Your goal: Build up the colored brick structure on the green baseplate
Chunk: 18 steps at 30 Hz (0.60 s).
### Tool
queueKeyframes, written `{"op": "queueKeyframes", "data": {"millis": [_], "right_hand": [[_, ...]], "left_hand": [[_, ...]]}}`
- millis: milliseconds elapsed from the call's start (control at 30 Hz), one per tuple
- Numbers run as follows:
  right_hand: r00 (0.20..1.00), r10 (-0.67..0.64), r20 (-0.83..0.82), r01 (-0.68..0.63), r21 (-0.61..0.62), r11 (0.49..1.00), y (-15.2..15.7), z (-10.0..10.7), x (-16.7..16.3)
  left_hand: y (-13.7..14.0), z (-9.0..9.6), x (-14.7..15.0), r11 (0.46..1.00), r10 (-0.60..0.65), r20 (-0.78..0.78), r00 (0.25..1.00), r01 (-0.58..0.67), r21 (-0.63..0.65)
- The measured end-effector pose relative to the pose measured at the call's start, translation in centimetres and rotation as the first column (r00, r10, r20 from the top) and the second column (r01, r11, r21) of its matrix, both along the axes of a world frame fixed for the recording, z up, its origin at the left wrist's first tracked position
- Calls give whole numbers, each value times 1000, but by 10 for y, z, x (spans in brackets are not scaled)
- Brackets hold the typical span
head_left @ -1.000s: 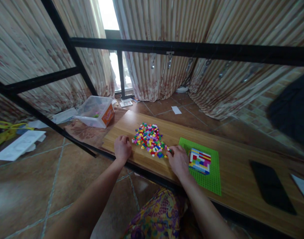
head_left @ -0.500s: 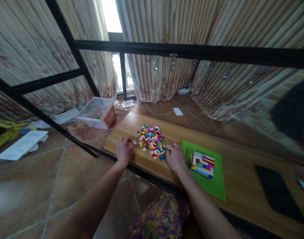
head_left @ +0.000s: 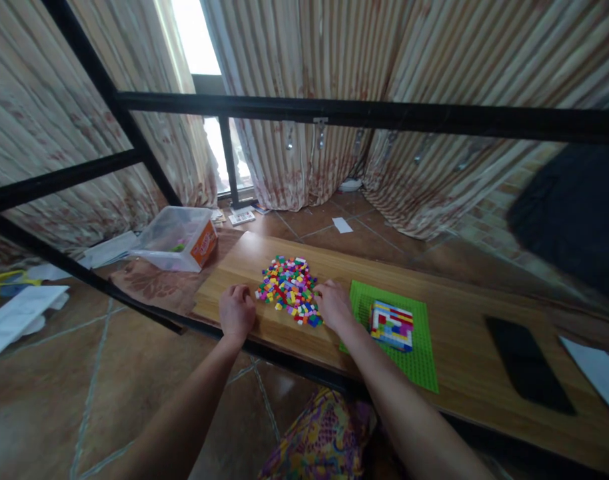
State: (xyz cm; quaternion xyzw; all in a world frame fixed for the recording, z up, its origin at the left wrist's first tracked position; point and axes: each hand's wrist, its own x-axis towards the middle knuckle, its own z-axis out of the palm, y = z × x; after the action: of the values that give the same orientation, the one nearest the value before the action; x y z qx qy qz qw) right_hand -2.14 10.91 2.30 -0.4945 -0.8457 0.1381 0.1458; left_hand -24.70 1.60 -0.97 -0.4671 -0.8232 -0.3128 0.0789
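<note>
A loose heap of small coloured toy bricks [head_left: 288, 287] lies on the wooden tabletop [head_left: 264, 247]. My left hand [head_left: 237, 310] rests on the table just left of the heap, its fingers curled in; whatever they hold, if anything, is hidden. At the heap's right edge, my right hand [head_left: 333, 305] has its fingertips pinched together among the bricks, and what is between them is too small to make out. Right of that hand, a multicoloured block built of bricks [head_left: 392, 325] sits on a green baseplate [head_left: 422, 360].
A flat black object [head_left: 527, 363] and a white sheet [head_left: 597, 370] lie farther right on the table. Beyond the table's left end, a clear plastic box [head_left: 177, 240] stands on a mat. A black metal bar [head_left: 344, 110] crosses above the table's far side.
The view has swung a little to the right, so everything sits farther left. My right hand's fingers stay at the heap's right edge, slightly more curled; my left hand keeps its place.
</note>
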Motion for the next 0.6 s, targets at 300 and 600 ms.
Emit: {"op": "queueKeyframes", "data": {"millis": [300,600], "right_hand": [[916,-122,-381,136,10,991,-51,12,32],[716,-350,-604,322,-160,933,-104,0,135]], "left_hand": [[1,4,-3,1000,-28,-44,999,28,-5],[4,2,-8,998,-57,-98,994,55,-26]]}}
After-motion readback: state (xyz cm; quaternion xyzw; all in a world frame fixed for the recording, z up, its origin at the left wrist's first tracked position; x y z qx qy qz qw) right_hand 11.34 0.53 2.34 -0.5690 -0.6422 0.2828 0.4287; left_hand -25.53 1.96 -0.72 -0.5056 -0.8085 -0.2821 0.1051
